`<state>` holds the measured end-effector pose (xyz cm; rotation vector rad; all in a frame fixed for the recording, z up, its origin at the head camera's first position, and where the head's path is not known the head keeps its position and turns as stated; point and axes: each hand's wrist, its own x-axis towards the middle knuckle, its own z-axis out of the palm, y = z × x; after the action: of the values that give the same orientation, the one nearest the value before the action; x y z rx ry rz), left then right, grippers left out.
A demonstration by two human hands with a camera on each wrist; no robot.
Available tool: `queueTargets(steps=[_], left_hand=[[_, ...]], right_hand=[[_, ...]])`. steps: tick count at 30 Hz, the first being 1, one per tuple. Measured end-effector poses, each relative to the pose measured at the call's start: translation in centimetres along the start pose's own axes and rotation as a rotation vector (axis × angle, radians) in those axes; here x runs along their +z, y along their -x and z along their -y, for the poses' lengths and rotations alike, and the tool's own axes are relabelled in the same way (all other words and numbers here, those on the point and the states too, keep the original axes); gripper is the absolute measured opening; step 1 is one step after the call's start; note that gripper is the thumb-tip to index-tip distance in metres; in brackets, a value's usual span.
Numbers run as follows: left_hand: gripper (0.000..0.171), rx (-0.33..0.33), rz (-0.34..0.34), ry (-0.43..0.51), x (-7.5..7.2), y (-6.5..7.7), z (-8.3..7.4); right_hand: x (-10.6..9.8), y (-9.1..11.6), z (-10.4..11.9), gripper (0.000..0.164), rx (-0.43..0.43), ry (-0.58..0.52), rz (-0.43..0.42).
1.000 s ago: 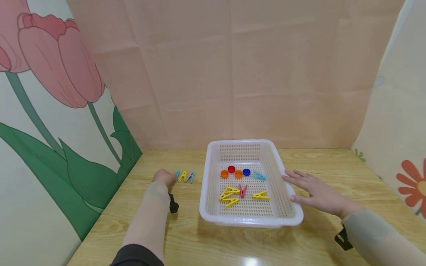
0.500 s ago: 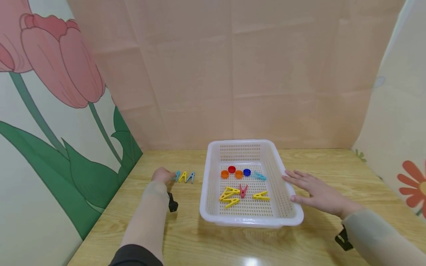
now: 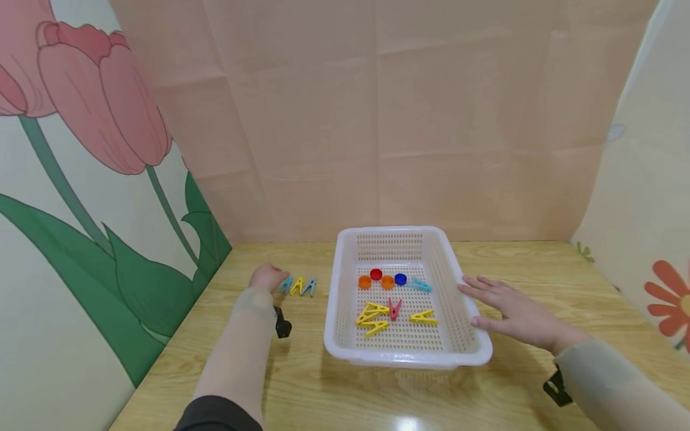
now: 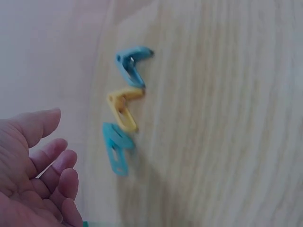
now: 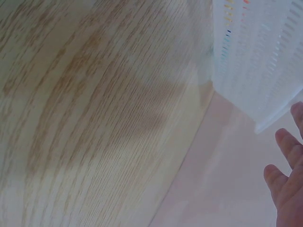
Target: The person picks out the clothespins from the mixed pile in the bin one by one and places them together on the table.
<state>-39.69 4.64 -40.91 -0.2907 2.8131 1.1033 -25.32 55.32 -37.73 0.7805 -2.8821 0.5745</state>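
Observation:
My left hand (image 3: 268, 278) hovers at the left side of the table, its fingers loosely bent and holding nothing. Just right of it, a turquoise clothespin (image 3: 286, 284), a yellow clothespin (image 3: 297, 286) and a grey-blue clothespin (image 3: 309, 287) lie in a row. In the left wrist view, a gap separates the hand (image 4: 35, 170) from the turquoise clothespin (image 4: 116, 149). Fingers spread, my right hand (image 3: 512, 314) rests on the right rim of a white plastic basket (image 3: 406, 359). The right wrist view catches only some fingertips by the basket wall (image 5: 251, 56).
Inside the basket are several yellow clothespins (image 3: 376, 327), a pink clothespin (image 3: 395, 309), a light blue clothespin (image 3: 420, 285), a red cap (image 3: 376, 274), a blue cap (image 3: 401, 279) and two orange caps (image 3: 387, 282). A papered wall (image 3: 377, 149) stands behind the wooden table (image 3: 302, 371).
My left hand has let go of the turquoise clothespin and drawn slightly up and away from it, leaving it in the row. The right hand and the basket have stayed put.

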Motion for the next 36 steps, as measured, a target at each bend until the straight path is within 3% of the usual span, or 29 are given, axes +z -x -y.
queueTargets(steps=[5, 14, 36], left_hand=[[0.044, 0.036, 0.006, 0.030, -0.2, -0.4, -1.1], [0.041, 0.094, -0.013, 0.070, -0.8, 0.8, -4.6], [0.038, 0.196, 0.045, 0.160, -0.9, 1.7, -11.1]], right_hand=[[-0.1, 0.0, 0.1, 0.066, 0.007, -0.008, 0.005], [0.0, 0.0, -0.1, 0.066, 0.009, 0.002, 0.005], [0.2, 0.0, -0.3, 0.066, -0.028, 0.013, -0.020]])
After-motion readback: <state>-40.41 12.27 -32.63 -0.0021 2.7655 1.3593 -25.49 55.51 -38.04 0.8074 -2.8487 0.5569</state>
